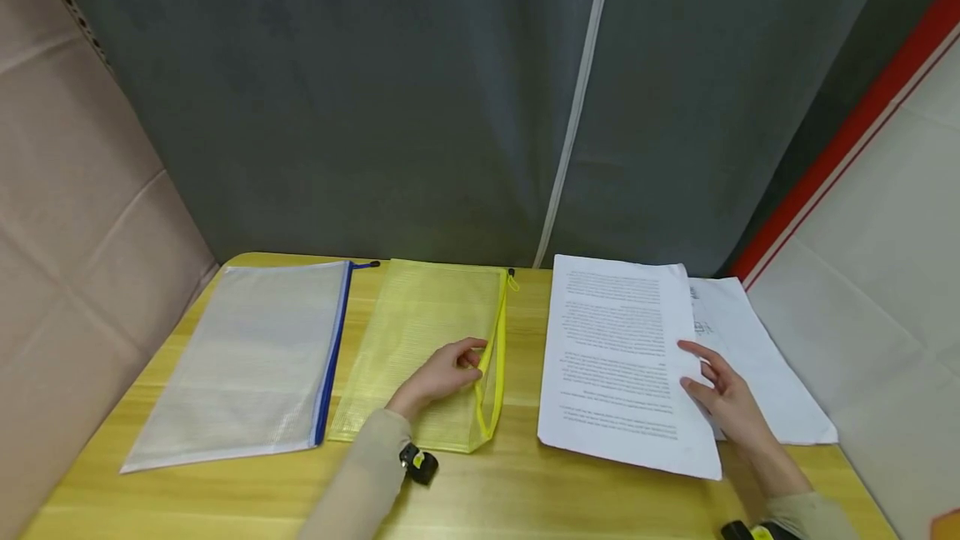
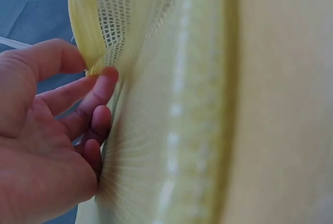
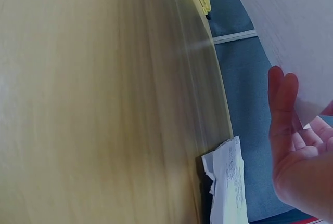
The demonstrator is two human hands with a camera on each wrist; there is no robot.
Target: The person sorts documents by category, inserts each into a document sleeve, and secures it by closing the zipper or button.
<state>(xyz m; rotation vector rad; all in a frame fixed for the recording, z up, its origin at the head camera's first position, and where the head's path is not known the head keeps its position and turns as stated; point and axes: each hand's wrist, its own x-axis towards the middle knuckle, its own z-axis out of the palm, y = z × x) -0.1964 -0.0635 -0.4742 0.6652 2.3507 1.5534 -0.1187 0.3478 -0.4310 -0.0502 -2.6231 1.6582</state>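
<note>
A yellow mesh zipper pouch (image 1: 420, 332) lies on the table, its zipper side parted. My left hand (image 1: 444, 372) pinches the upper edge of that opening; in the left wrist view its fingertips (image 2: 106, 81) grip the mesh beside the yellow zipper band. To the right, my right hand (image 1: 723, 398) holds a stack of printed paper (image 1: 615, 365) by its right edge, thumb and fingers on either side. The right wrist view shows this paper (image 3: 307, 42) raised off the table.
A clear mesh pouch with a blue zipper (image 1: 247, 365) lies at the left of the wooden table (image 1: 510, 490). More printed sheets (image 1: 765, 373) lie at the right, partly under the held stack. A grey partition (image 1: 375, 107) stands along the back, with pale walls on both sides.
</note>
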